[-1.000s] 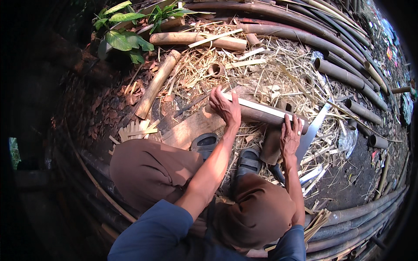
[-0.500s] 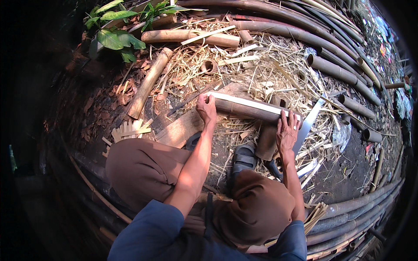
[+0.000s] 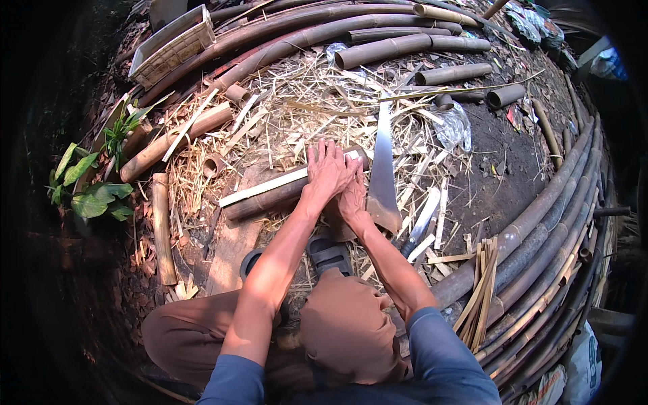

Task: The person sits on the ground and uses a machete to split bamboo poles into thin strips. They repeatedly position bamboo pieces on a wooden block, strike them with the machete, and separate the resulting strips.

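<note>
A short dark bamboo section [image 3: 260, 204] lies crosswise before me, with a pale bamboo strip [image 3: 260, 189] along its top. My left hand [image 3: 327, 172] rests over the right part of both, fingers stretched forward. Close beside it, my right hand [image 3: 352, 196] closes on the strip's right end; its fingers are partly hidden by the left hand. Just to the right lies a handsaw [image 3: 383, 152] with a broad shiny blade. A knife [image 3: 424, 217] with a dark handle is on the ground nearer to me.
Pale shavings [image 3: 297, 115] litter the ground. Long bamboo poles [image 3: 297, 37] curve along the back, and more poles [image 3: 526, 250] lie at right. A bundle of thin strips [image 3: 480, 290] leans there. A crate [image 3: 172, 46] and a leafy plant [image 3: 91, 182] stand at left.
My left hand has moved from the strip's left end to its right end, beside my right hand. The view has turned to the right.
</note>
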The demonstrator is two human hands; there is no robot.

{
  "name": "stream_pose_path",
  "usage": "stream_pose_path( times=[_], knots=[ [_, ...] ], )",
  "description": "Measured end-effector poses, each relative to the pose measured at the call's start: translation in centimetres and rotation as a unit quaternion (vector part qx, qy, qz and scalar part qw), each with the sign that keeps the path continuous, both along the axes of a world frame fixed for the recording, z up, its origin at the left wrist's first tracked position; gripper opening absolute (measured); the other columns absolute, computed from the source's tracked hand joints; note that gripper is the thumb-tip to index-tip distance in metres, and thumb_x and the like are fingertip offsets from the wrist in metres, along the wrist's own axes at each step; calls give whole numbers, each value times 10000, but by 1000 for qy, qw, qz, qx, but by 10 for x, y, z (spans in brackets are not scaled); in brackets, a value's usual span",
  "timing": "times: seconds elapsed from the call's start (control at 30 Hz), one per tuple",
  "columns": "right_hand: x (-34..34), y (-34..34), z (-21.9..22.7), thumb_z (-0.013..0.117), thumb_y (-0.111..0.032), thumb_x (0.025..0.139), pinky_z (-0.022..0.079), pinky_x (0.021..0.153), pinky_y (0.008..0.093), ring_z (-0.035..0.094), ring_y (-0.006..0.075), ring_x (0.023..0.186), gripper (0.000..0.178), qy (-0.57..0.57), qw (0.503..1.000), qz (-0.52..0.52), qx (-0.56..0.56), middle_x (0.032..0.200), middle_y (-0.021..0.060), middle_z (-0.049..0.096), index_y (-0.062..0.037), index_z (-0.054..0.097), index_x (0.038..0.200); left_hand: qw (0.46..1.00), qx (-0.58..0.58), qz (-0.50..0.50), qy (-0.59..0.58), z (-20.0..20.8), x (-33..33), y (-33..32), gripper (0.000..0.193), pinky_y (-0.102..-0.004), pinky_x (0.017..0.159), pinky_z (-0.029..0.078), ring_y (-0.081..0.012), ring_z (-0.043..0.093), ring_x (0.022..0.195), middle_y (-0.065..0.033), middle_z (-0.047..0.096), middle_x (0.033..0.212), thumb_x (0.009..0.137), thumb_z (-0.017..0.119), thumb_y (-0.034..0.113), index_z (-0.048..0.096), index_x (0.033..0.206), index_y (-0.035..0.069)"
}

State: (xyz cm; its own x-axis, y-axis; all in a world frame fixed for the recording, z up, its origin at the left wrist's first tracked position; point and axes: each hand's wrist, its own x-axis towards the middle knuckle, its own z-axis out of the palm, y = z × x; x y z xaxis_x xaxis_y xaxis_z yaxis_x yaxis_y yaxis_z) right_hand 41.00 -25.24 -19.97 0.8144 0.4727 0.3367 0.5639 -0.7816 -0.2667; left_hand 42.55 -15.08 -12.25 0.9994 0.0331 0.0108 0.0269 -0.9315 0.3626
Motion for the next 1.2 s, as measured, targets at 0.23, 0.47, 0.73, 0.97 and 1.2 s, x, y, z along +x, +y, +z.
stream_pose_path(
  times=[0.23, 0.47, 0.73, 0.97, 1.2],
  knots=[
    [1, 3, -7, 432, -320, 925, 109, 1153, 559, 190, 272, 1444, 593, -8, 1000, 4, 24, 1552, 86, 270, -170, 315, 1487, 983, 103, -49, 144, -3, 16, -22, 933, -537, 1161, 112, -417, 434, 1309, -287, 467, 1379, 842, 462, 668, 429, 1355, -110],
    [3, 4, -33, 455, -293, 922, 116, 1157, 555, 219, 283, 1435, 585, -32, 996, -24, -80, 1532, 104, 304, -121, 335, 1467, 992, 64, -34, 107, -29, 25, -10, 987, -484, 1147, 204, -396, 602, 1114, -293, 641, 1105, 733, 521, 714, 528, 1259, -121],
    [8, -14, -22, 474, -275, 902, 108, 1177, 540, 269, 326, 1409, 538, 112, 993, 36, 18, 1470, 152, 389, -76, 439, 1400, 975, -8, -37, 219, 2, 43, -26, 1023, -504, 1149, 189, -402, 506, 1247, -332, 599, 1165, 782, 496, 729, 434, 1335, -129],
    [-100, -89, 6, 576, -75, 871, 449, 926, 442, 557, 363, 1072, 296, 118, 973, -59, 188, 1129, 199, 594, -9, 572, 1160, 986, 146, -47, 60, -29, -8, -29, 1190, -576, 1127, 175, -560, 312, 1312, -434, 332, 1365, 720, 685, 640, 139, 1464, -113],
    [-159, -119, -16, 575, -46, 779, 410, 985, 446, 522, 359, 1098, 466, 192, 972, -133, 32, 1190, 190, 517, -27, 509, 1240, 990, 137, -28, 5, -50, 7, -11, 1107, -577, 1098, 240, -397, 400, 1297, -265, 400, 1402, 696, 753, 563, 230, 1447, -59]
  ],
)
